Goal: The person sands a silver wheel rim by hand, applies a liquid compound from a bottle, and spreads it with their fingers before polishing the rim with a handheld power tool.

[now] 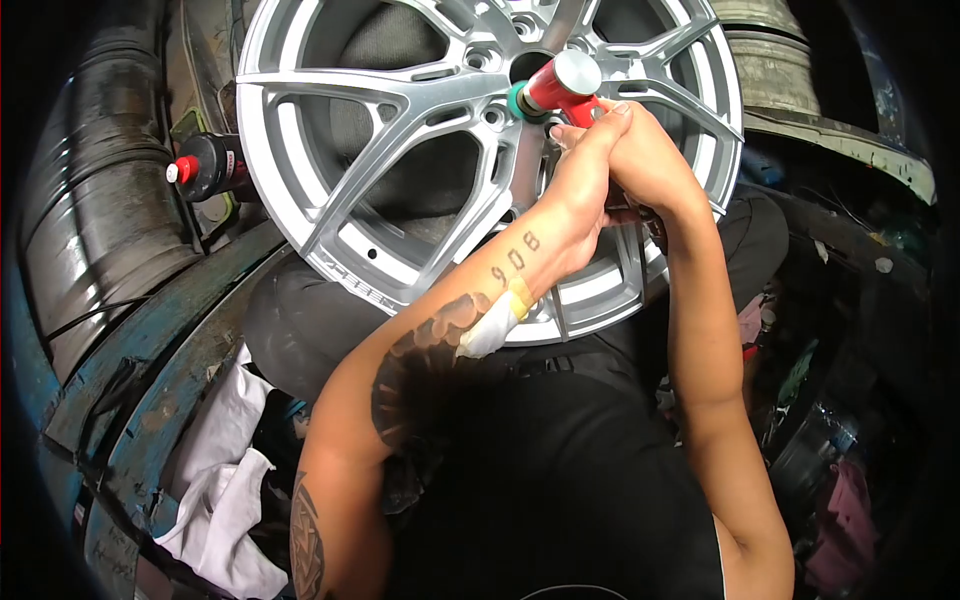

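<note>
A silver multi-spoke wheel (420,92) lies across the person's legs. Over its hub is a small red tool (558,85) with a round silver top, and its green pad (520,101) meets a spoke beside the centre hole. My left hand (585,190) and my right hand (650,155) come together at the tool's handle, both closed around it; several fingers are hidden behind the handle and each other. White material with yellow tape (495,325) is at my left wrist.
A dark bottle with a red and white cap (205,165) lies left of the wheel. Large metal drums (105,190) stand at the far left. White cloth (225,500) hangs at the lower left, pinkish cloth (842,530) at the lower right.
</note>
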Demonstrator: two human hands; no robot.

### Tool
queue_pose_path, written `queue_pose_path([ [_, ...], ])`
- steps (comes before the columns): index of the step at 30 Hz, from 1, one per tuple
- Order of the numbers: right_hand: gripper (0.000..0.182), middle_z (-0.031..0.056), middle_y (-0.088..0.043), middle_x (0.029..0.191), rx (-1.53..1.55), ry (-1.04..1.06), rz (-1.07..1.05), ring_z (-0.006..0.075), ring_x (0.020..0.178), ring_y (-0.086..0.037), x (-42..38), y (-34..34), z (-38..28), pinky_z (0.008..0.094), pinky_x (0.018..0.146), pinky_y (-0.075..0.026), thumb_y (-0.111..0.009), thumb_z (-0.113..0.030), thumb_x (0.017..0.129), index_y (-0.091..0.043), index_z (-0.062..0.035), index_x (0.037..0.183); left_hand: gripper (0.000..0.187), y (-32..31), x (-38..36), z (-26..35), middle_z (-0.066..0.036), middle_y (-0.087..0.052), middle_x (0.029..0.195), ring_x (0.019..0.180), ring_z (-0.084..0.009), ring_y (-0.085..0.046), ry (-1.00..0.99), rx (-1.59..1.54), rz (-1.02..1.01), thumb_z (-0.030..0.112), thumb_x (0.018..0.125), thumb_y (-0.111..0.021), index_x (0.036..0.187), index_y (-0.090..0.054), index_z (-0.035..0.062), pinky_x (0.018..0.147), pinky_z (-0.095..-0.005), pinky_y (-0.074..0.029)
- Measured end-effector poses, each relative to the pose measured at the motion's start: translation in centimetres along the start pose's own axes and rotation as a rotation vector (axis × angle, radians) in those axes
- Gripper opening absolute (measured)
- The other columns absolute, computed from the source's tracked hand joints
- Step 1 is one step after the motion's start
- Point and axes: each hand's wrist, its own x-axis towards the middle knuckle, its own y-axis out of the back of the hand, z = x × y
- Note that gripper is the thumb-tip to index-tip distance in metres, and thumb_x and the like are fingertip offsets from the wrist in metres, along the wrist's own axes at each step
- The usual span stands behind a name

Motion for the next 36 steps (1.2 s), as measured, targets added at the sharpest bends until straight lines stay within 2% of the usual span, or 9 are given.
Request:
queue_pose_path([
  [6,0.022,-0.0022,-0.058,0.068,0.033,-0.073,-0.006,0.0064,0.060,-0.046,0.4,0.5,0.1,0.0299,0.052,-0.039,-0.078,-0.019,0.094,-0.068,-0.0003,0.092,0.071,1.3,2.1,-1.1,-0.014,-0.058,0.141,0.127,-0.0271,-0.060,0.069,-0.053,-0.049,0.065,0.101,-0.052,0.144,-0.047,0.0086,0.105,-0.0503,-0.046],
  [13,0.021,-0.0033,-0.061,0.073,0.005,-0.006,-0.105,0.0050,0.068,-0.050,-1.8,0.8,-0.5,0.0281,0.059,-0.045,-0.078,-0.016,0.094,-0.069,0.0005,0.104,0.074,-0.1,-0.2,-2.7,-0.012,-0.055,0.145,0.131,-0.0243,-0.057,0.023,-0.201,-0.042,0.066,0.102,-0.051,0.151,-0.040,0.0107,0.106,-0.0487,-0.044],
  [17,0.026,-0.0019,-0.063,0.075,-0.016,-0.027,-0.214,0.0066,0.070,-0.050,-4.0,0.7,-1.5,0.0294,0.064,-0.048,-0.077,-0.012,0.093,-0.070,-0.0003,0.115,0.075,-0.4,-1.7,-4.7,-0.012,-0.052,0.148,0.133,-0.0229,-0.053,0.029,-0.236,-0.005,0.067,0.103,-0.049,0.155,-0.037,0.0125,0.102,-0.0455,-0.044],
  [20,0.028,0.0015,-0.063,0.072,-0.111,0.030,-0.190,0.0079,0.069,-0.050,-5.1,0.4,-1.2,0.0314,0.064,-0.049,-0.078,-0.014,0.091,-0.071,-0.0013,0.115,0.075,-0.5,-2.7,-5.5,-0.012,-0.053,0.146,0.132,-0.0225,-0.054,0.035,-0.255,0.002,0.066,0.104,-0.047,0.155,-0.036,0.0122,0.103,-0.0447,-0.043],
  [26,0.029,0.0069,-0.066,0.072,-0.150,-0.062,-0.251,0.0103,0.069,-0.051,-7.7,0.8,-1.5,0.0346,0.067,-0.051,-0.079,-0.016,0.089,-0.071,-0.0013,0.113,0.073,-1.2,-4.4,-7.4,-0.011,-0.056,0.141,0.125,-0.0206,-0.057,0.101,-0.300,-0.023,0.066,0.106,-0.044,0.151,-0.039,0.0086,0.101,-0.0407,-0.044],
  [30,0.032,0.0147,-0.070,0.076,-0.250,-0.075,-0.270,0.0197,0.066,-0.059,-9.4,0.7,-1.1,0.0372,0.071,-0.054,-0.080,-0.017,0.087,-0.071,-0.0016,0.113,0.077,-1.3,-6.1,-8.5,-0.010,-0.055,0.142,0.125,-0.0194,-0.056,0.155,-0.285,-0.062,0.069,0.104,-0.045,0.149,-0.041,0.0078,0.102,-0.0402,-0.045],
  [31,0.032,0.0164,-0.071,0.079,-0.275,-0.075,-0.288,0.0250,0.066,-0.062,-9.7,0.8,-1.1,0.0384,0.072,-0.054,-0.080,-0.018,0.087,-0.071,-0.0016,0.113,0.077,-1.2,-6.2,-8.8,-0.010,-0.055,0.142,0.126,-0.0194,-0.056,0.171,-0.287,-0.084,0.070,0.103,-0.046,0.149,-0.041,0.0079,0.102,-0.0402,-0.045],
  [34,0.031,0.0249,-0.071,0.079,-0.225,-0.064,-0.269,0.0458,0.077,-0.069,-10.8,0.9,-1.1,0.0443,0.071,-0.055,-0.078,-0.028,0.087,-0.071,0.0020,0.092,0.081,-1.1,-6.6,-9.6,-0.010,-0.052,0.145,0.131,-0.0195,-0.052,0.225,-0.294,-0.141,0.073,0.101,-0.048,0.150,-0.041,0.0082,0.104,-0.0413,-0.045],
  [36,0.031,0.0239,-0.070,0.077,-0.250,-0.055,-0.282,0.0454,0.074,-0.068,-11.2,1.1,-0.6,0.0439,0.070,-0.054,-0.079,-0.027,0.086,-0.070,0.0022,0.091,0.082,-1.2,-7.0,-9.7,-0.009,-0.051,0.147,0.133,-0.0196,-0.051,0.253,-0.293,-0.163,0.073,0.101,-0.049,0.151,-0.040,0.0086,0.105,-0.0417,-0.044],
])
